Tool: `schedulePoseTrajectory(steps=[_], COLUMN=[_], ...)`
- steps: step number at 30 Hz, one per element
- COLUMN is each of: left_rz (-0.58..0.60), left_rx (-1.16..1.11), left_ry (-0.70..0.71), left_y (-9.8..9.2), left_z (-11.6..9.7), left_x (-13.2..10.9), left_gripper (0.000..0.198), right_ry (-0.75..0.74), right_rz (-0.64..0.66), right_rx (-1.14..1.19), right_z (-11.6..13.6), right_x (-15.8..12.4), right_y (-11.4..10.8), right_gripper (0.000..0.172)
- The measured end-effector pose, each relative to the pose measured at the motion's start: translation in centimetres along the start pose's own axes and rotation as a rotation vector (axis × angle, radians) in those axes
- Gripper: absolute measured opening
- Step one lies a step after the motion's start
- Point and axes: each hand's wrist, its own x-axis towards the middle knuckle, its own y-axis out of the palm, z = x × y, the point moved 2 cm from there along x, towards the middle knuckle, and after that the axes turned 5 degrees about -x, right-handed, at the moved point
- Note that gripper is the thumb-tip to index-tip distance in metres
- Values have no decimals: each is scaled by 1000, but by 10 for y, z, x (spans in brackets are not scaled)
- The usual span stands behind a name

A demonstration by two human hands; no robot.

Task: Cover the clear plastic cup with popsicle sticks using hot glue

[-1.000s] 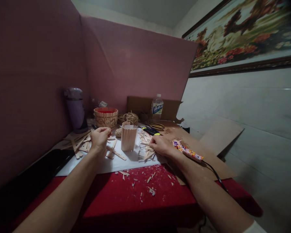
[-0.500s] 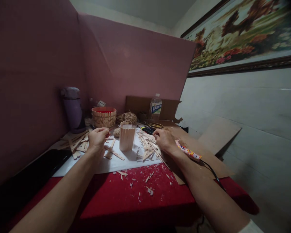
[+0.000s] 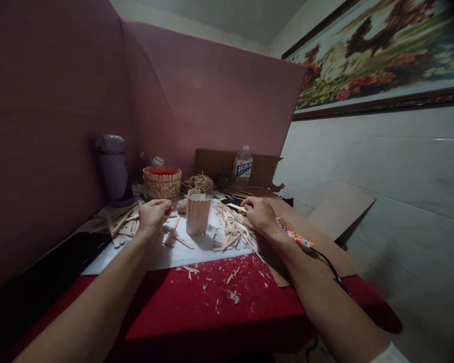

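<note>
My right hand (image 3: 260, 216) pinches one end of a pale wooden craft stick (image 3: 236, 206), which points left over a heap of split sticks (image 3: 231, 227). My left hand (image 3: 153, 215) is closed, fingertips pressed together; I cannot make out what is in them, if anything. Between the hands stands a cup (image 3: 197, 216) faced with upright craft sticks, its right part bare and see-through. Some crossed craft sticks (image 3: 177, 237) lie beside my left hand. Right of my right wrist is a colourful dotted tool (image 3: 297, 238) with a black cord.
Behind are a stick-covered basket (image 3: 162, 187) with a red inside, twine (image 3: 200, 182), a small twine ball (image 3: 182, 205) and a plastic bottle (image 3: 243, 169). A purple flask (image 3: 112, 171) stands left. Cardboard (image 3: 325, 252) lies right. Scraps litter the red cloth (image 3: 208, 317).
My right hand has shifted slightly right and turned, and the craft stick in its fingers now shows. My left hand and the cup have hardly moved.
</note>
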Motion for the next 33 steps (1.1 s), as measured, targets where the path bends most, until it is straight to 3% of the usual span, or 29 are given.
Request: schedulePoseTrajectory(steps=[6, 11, 17, 25, 33], left_rz=[17, 8, 17, 18, -6], left_rx=[1, 5, 19, 28, 16], left_ry=[5, -12, -21, -28, -47], left_y=[0, 0, -1, 0, 0], left_z=[0, 0, 0, 1, -1], left_x=[-1, -1, -1, 0, -3], left_gripper=[9, 8, 7, 6, 5], right_ry=[-68, -66, -100, -40, 48], right_rz=[143, 152, 254, 242, 181], right_rx=[-17, -98, -179, -202, 42], right_z=[3, 2, 2, 4, -2], right_x=[-4, -5, -10, -11, -5], right_y=[5, 5, 9, 7, 13], right_gripper=[18, 25, 18, 18, 16])
